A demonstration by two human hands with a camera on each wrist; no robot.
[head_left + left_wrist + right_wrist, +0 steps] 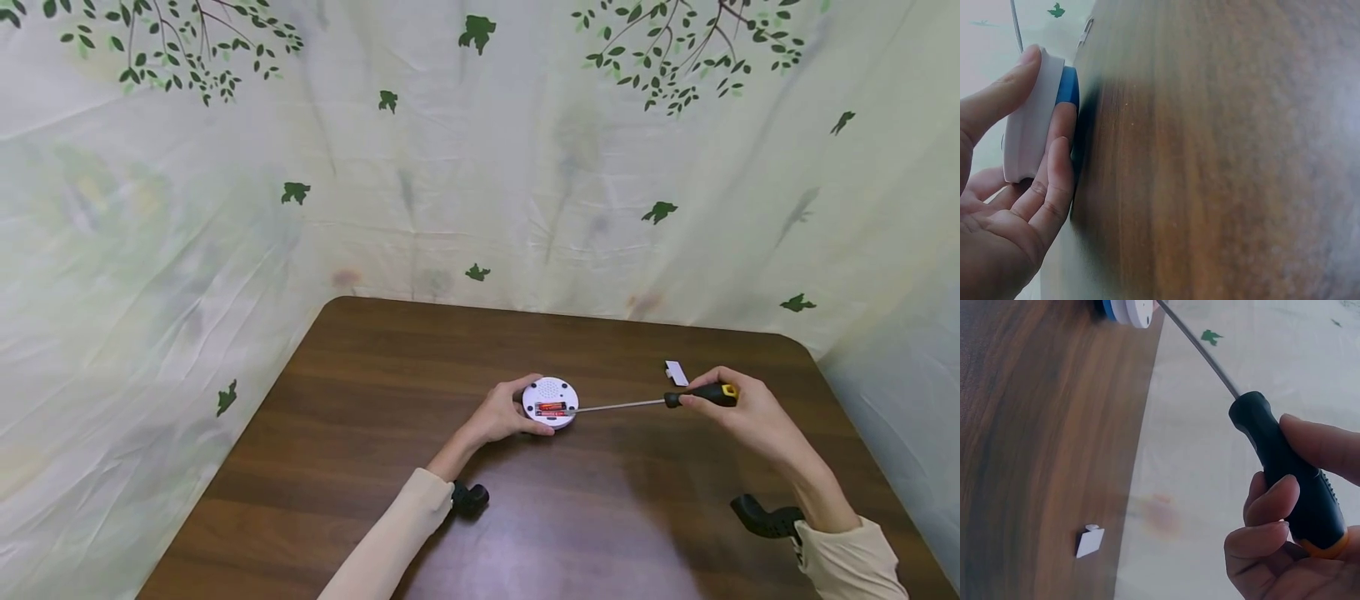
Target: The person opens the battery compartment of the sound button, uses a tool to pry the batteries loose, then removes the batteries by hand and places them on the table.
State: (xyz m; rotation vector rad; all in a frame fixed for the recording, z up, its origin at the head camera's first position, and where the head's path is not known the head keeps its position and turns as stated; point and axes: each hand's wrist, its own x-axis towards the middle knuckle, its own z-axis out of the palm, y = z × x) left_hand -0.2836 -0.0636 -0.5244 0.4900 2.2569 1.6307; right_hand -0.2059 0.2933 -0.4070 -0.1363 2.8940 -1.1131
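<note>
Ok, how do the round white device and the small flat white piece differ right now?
The round white device is a thick disc with two red batteries exposed; the small flat white piece is thin and roughly rectangular. The device is held in the left hand, while the piece lies on the brown wood-grain table. The device is larger than the piece. Both show white surfaces.

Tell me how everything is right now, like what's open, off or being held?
Round white device: opened, battery side showing, held
Red batteries: two, sitting inside the device
Small white cover: off, lying on the table
Screwdriver: held, tip by the batteries; can't tell if touching
Left hand: gripping the device
Right hand: gripping the screwdriver's handle
</note>
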